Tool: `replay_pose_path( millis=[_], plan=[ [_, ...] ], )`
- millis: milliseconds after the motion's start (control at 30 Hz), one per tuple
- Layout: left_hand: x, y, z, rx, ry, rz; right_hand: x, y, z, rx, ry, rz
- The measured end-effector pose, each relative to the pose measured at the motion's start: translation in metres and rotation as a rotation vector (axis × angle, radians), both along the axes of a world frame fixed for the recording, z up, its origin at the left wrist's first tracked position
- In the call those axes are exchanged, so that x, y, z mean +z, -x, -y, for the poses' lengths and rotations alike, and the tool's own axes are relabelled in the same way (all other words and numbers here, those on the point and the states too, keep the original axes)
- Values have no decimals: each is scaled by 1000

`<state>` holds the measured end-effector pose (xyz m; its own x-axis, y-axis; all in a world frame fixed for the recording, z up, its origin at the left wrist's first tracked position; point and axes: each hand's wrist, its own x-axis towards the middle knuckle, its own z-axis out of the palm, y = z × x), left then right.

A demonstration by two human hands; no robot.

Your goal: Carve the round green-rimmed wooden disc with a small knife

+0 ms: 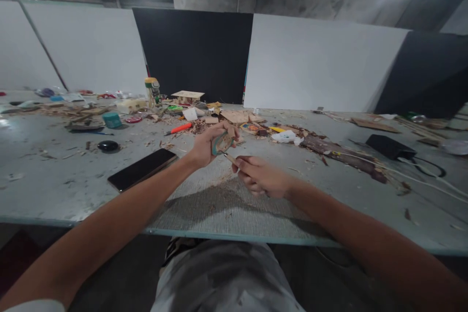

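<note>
My left hand [207, 147] is wrapped round a small wooden piece [224, 142] with a teal edge, held above the table's middle. Fingers closed, my right hand [261, 175] grips a thin tool [231, 158] with a light wooden handle. The tool's metal tip points up and left and meets the lower edge of the wooden piece; whether it cuts in cannot be made out. Below both hands lies the bare grey tabletop [219, 209] with fine shavings.
A black phone [142, 169] and a black oval object [107, 146] lie left. Behind are an orange cutter [181, 127], wood scraps, a teal container [111, 120] and a yellow-topped bottle [152, 91]. Bark [340, 155], cables and a black box [390, 146] lie right.
</note>
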<state>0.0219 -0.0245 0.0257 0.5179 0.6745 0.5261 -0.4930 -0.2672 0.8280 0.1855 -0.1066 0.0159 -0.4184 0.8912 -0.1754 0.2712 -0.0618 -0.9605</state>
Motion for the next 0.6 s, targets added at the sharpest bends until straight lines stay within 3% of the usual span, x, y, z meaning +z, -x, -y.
replay_pose_path(
  millis=[67,200,267,500,600],
  plan=[
    [0,-1,1,22,-4,21,1,2,0,-19,-86,48],
    [3,-2,3,70,0,39,-1,4,-1,-112,-666,376],
    [6,-2,5,87,21,40,-4,5,-1,-164,-826,539],
    [9,-5,7,111,130,33,-4,5,4,-201,-923,955],
    [7,-8,6,108,251,83,-4,4,6,-214,-984,1058]
  ],
)
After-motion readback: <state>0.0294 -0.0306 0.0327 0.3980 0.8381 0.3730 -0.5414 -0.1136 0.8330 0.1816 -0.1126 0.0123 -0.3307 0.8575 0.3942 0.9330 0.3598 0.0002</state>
